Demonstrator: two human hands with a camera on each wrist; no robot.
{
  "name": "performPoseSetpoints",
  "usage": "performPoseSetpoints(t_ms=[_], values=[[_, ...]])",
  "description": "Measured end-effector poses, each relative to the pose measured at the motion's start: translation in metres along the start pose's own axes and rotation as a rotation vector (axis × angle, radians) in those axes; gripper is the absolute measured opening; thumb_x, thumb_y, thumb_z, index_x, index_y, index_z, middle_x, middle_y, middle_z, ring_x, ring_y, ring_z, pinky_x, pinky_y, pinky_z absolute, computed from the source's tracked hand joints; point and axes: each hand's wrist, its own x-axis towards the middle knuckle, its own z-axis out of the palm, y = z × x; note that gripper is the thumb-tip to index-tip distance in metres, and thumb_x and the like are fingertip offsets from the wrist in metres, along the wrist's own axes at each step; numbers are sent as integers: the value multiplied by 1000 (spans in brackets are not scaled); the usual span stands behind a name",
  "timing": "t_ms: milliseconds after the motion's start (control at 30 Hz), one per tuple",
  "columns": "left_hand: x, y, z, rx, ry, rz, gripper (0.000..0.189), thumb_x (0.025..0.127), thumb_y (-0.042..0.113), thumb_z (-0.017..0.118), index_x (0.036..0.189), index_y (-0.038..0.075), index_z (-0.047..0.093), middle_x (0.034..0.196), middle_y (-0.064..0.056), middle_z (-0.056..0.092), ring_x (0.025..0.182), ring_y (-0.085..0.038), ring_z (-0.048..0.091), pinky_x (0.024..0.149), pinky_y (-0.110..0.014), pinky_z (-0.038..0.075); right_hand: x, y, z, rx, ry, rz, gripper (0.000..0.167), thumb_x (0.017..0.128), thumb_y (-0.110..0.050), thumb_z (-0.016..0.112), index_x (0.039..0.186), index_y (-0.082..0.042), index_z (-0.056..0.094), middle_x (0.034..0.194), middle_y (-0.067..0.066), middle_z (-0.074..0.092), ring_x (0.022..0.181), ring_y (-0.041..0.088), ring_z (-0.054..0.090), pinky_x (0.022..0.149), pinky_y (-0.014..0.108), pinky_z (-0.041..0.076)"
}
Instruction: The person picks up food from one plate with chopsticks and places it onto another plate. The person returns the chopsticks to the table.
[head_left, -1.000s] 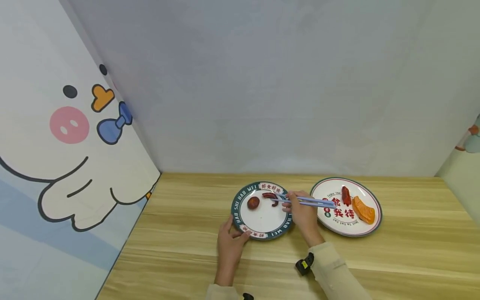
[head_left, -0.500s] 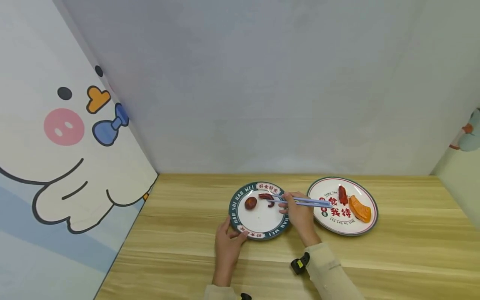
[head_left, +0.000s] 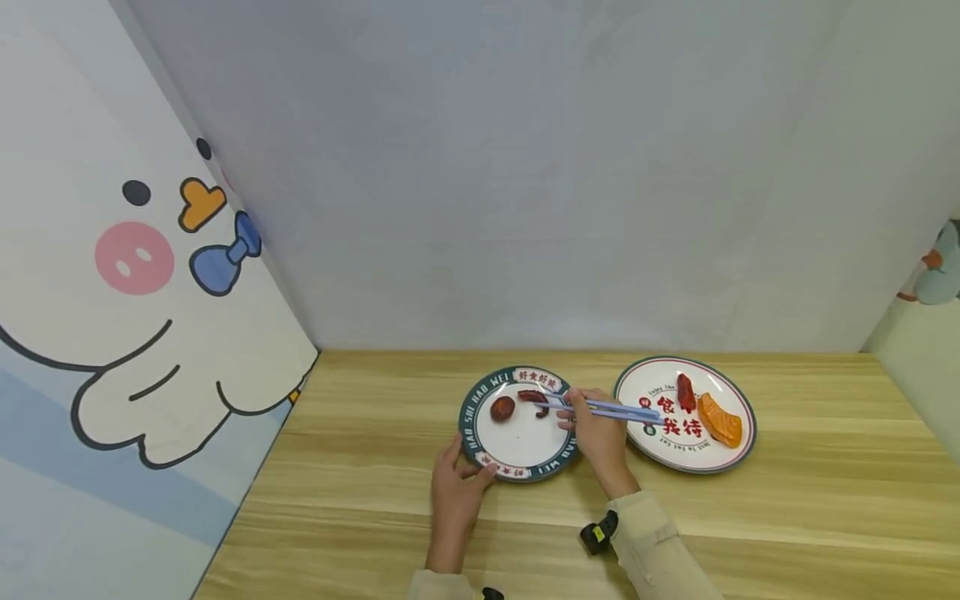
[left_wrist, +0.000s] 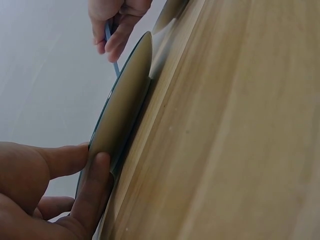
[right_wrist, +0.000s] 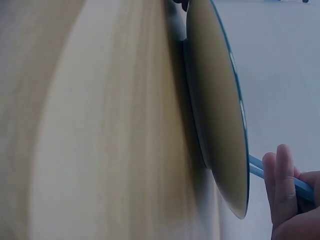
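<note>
In the head view my right hand holds a pair of light blue chopsticks over the right side of a round, green-rimmed plate. Their tips lie across a curved, dark red piece of food, like an octopus tentacle. A round reddish-brown food piece sits left of it on the white centre. My left hand grips the plate's lower left rim. In the left wrist view one finger lies along the plate's underside. The right wrist view shows the chopsticks between the right fingers.
Close on the right stands an oval white plate with red lettering. On it lie a red food piece and an orange salmon-like slice. A pale wall rises behind the wooden table, and a cartoon-printed panel stands at left.
The chopsticks' back ends have dipped slightly, with the tips still at the curved dark red piece. The left hand keeps its hold on the rim. The head view has shifted a little.
</note>
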Motion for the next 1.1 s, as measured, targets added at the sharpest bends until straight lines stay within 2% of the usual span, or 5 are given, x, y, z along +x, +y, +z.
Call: performPoseSetpoints(t_ms=[333, 533, 767, 900, 1100], values=[[0, 1, 0, 17, 17, -20, 79, 84, -12, 79, 154, -12, 42, 146, -32, 49, 90, -21, 67, 70, -28, 65, -1, 3, 2, 122, 26, 63, 28, 106, -2, 58, 114, 24, 66, 105, 43, 69, 60, 2, 72, 64, 23, 64], [1, -2, 0, 15, 21, -18, 78, 84, -12, 79, 153, -12, 43, 144, -32, 50, 90, -21, 67, 71, -27, 65, -3, 1, 2, 249, 90, 140, 30, 106, 1, 57, 120, 28, 61, 103, 40, 71, 59, 6, 73, 63, 24, 64], [2, -5, -1, 4, 28, -2, 78, 83, -12, 79, 153, -13, 43, 140, -32, 53, 86, -18, 66, 69, -27, 65, -2, 0, -1, 345, 147, 258, 35, 106, -2, 58, 127, 26, 57, 95, 18, 77, 64, 13, 76, 68, 27, 65], [2, -2, 0, 2, 25, -23, 79, 84, -12, 78, 154, -11, 43, 142, -31, 53, 88, -19, 66, 70, -27, 65, -2, 1, -3, 376, 150, 287, 37, 107, -2, 58, 130, 27, 55, 90, 11, 75, 66, 14, 77, 71, 27, 65], [1, 1, 0, 3, 17, -26, 79, 84, -12, 78, 155, -12, 42, 145, -31, 51, 90, -20, 66, 70, -27, 65, -2, 4, -6, 395, 139, 318, 38, 108, -2, 55, 133, 26, 53, 92, 11, 74, 66, 13, 77, 74, 27, 65]])
